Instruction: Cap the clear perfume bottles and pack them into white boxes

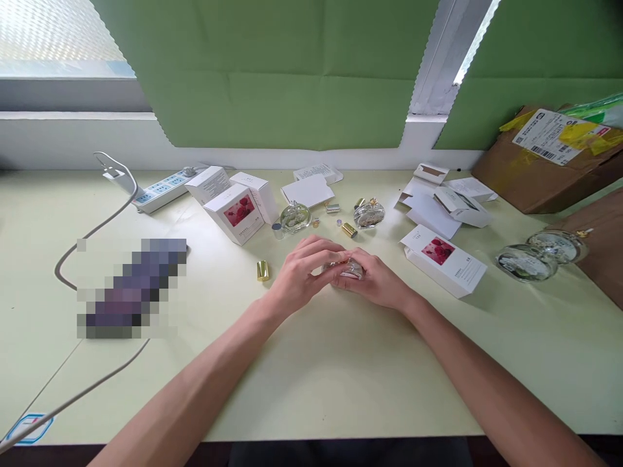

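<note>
I have both hands brought together on one small glass bottle (pixel 354 273), over the middle of the tabletop (pixel 341 376), somewhat nearer its far edge than its front edge. The bottle sits directly between them, so neither is nearer. My left hand (pixel 307 264) is nearly closed, thumb and forefinger pinching at the bottle's top; my right hand (pixel 378 275) curls round the right side, thumb against the near face. The bottle's broad side seems to run parallel to the front edge; with fingers over it, I can't tell whether it stands or tilts.

Toward the left edge, a gold cap (pixel 263 271) stands just beside my left hand. Toward the right edge, a rose-printed carton (pixel 452 256) lies near my right hand, its contents hidden from me. A clear bottle (pixel 525 263) lies farther right. At the far right corner, a brown cardboard box (pixel 506 175) has green plastic (pixel 598 110) showing at its top.
</note>
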Available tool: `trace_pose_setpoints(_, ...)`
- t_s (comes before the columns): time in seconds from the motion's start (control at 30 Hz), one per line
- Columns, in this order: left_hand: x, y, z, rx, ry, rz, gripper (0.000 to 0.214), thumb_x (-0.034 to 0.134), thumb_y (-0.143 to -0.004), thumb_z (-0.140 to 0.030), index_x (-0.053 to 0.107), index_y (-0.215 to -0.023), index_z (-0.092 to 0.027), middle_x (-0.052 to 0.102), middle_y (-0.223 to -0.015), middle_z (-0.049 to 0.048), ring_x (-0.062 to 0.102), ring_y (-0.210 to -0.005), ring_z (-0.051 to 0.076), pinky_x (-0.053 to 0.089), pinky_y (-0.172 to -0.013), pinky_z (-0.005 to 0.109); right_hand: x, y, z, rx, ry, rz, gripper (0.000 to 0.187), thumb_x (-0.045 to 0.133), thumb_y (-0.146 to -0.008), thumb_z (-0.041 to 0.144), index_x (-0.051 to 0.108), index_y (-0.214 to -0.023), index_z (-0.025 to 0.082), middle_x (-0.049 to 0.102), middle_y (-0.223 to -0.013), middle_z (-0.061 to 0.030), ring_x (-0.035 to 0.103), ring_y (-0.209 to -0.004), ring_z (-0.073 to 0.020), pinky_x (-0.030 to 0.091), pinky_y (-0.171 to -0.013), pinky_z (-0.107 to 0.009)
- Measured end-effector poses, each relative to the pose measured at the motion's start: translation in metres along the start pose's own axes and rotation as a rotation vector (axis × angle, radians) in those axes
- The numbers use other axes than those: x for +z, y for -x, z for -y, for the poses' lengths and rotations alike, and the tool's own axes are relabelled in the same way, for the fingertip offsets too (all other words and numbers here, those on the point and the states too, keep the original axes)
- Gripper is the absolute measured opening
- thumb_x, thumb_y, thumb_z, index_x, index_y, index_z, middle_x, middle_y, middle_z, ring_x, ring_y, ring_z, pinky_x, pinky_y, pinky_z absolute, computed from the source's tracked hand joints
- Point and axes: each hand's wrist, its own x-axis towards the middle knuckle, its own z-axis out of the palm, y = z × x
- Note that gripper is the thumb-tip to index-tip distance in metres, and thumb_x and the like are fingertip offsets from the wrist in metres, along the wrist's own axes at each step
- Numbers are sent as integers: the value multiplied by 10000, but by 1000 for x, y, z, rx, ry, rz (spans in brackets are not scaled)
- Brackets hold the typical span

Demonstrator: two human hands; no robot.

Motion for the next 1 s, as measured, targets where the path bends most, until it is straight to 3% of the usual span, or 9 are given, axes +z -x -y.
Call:
trace_pose_setpoints(0.37, 4, 2, 0, 39, -13, -49, 220, 701, -877, -191, 691, -1092, -236, 746, -1017, 58, 666, -886, 173, 492, -779, 327, 1, -1, -1, -12, -7, 22, 344, 665, -847, 536, 674, -1043, 253, 647, -1013, -33, 582, -1008, -232, 472, -842, -350)
trace_pose_setpoints(0.5, 3, 4, -2, 29, -20, -26, 284, 681, -893, -188, 668, -1169, -253, 737, -1076, 61, 670, -931, 177, 495, -809, 332, -16, 3, 3, 12, -68, 154, 633, 806, -722, 503, 595, -1281, 295, 612, -1267, -55, 556, -1187, -263, 478, -940, -380)
trace_pose_setpoints(0.57, 3, 4, -4, 6, -18, -10, 342, 683, -894, -191, 641, -1226, -258, 731, -1096, 59, 666, -951, 174, 495, -833, 334, -27, 4, 3, 1, -128, 198, 712, 792, -741, 511, 531, -1374, 313, 554, -1398, -52, 535, -1249, -260, 459, -998, -385)
trace_pose_setpoints(0.63, 4, 5, -5, -26, -23, -3, 412, 699, -888, -218, 597, -1285, -263, 732, -1089, 49, 660, -944, 166, 494, -846, 331, -34, 3, 0, -21, -152, 84, 525, 609, -893, 552, 563, -1349, 297, 569, -1397, -50, 549, -1242, -245, 450, -1014, -393)
trace_pose_setpoints(0.7, 5, 6, -5, -76, -32, 2, 491, 722, -874, -269, 546, -1332, -265, 730, -1076, 39, 657, -941, 161, 495, -864, 332, -35, 0, -6, -59, -74, -176, 426, 404, -1001, 529, 631, -1253, 272, 620, -1330, -55, 555, -1229, -237, 442, -1025, -410)
trace_pose_setpoints(0.77, 6, 7, -4, -136, -33, 31, 564, 743, -853, -330, 504, -1360, -264, 717, -1085, 39, 655, -974, 168, 498, -894, 339, -31, -6, -15, -126, 103, -378, 406, 358, -1026, 475, 659, -1200, 265, 633, -1321, -52, 525, -1259, -239, 409, -1070, -433)
trace_pose_setpoints(0.83, 7, 9, -3, -204, -39, 87, 610, 748, -842, -370, 475, -1378, -266, 697, -1117, 46, 651, -1024, 180, 503, -921, 343, -24, -12, -24, -185, 286, -379, 387, 369, -1030, 417, 634, -1265, 263, 590, -1402, -44, 458, -1332, -242, 354, -1134, -452)
trace_pose_setpoints(1.0, 8, 10, -7, -327, -85, 224, 608, 714, -853, -333, 442, -1391, -255, 673, -1181, 63, 637, -1117, 213, 503, -978, 352, -16, -22, -37, -142, 504, -181, 473, 316, -1037, 322, 463, -1475, 224, 392, -1592, -43, 272, -1488, -258, 265, -1205, -508)
